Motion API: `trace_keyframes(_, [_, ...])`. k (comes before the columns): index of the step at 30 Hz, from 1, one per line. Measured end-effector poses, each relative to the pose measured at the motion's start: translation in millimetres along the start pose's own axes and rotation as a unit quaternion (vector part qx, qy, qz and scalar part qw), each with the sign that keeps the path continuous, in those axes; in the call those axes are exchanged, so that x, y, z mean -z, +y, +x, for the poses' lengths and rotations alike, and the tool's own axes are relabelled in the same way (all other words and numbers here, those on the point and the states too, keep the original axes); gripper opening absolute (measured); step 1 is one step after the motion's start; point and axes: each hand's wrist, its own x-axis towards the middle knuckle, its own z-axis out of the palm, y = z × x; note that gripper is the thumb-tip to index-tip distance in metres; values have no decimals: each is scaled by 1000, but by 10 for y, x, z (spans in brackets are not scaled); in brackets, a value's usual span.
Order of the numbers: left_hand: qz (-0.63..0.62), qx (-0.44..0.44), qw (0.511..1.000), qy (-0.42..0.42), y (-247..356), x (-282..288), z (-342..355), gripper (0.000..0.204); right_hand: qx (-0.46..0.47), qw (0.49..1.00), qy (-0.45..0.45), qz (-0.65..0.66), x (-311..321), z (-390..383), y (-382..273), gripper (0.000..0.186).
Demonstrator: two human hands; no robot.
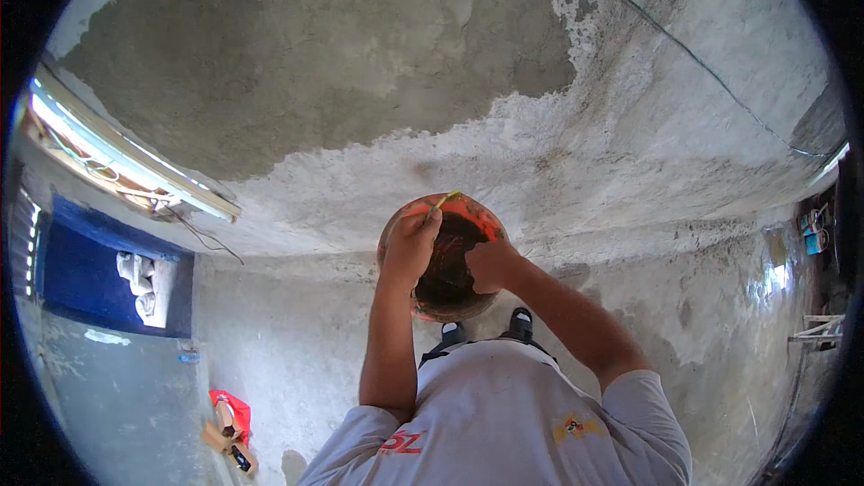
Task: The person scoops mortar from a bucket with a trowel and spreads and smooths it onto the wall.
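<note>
An orange bucket, its inside dark and stained, is held up in front of my body above my feet. My left hand is closed at the bucket's left side, by a thin yellow-green strip that crosses the rim and looks like a cord handle. Over the right part of the opening, my right hand is curled into a fist. Whatever its fingers hold, if anything, is hidden. Brownish contents, too dark to make out, show between the hands.
Ahead rises a rough wall with a large damp grey plaster patch. A cable runs across it. On the left are a blue-framed opening and a red bag beside cardboard. A wooden frame stands far right.
</note>
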Motion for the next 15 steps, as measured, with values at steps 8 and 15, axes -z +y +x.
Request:
trace_keyframes(8, [-63,37,997,-8,66,-409,43,44,-69,964,-185,178,222,-90,428,34])
trace_keyframes(15, [-99,78,990,-67,248,-695,-24,41,98,926,-113,346,-171,-149,736,30])
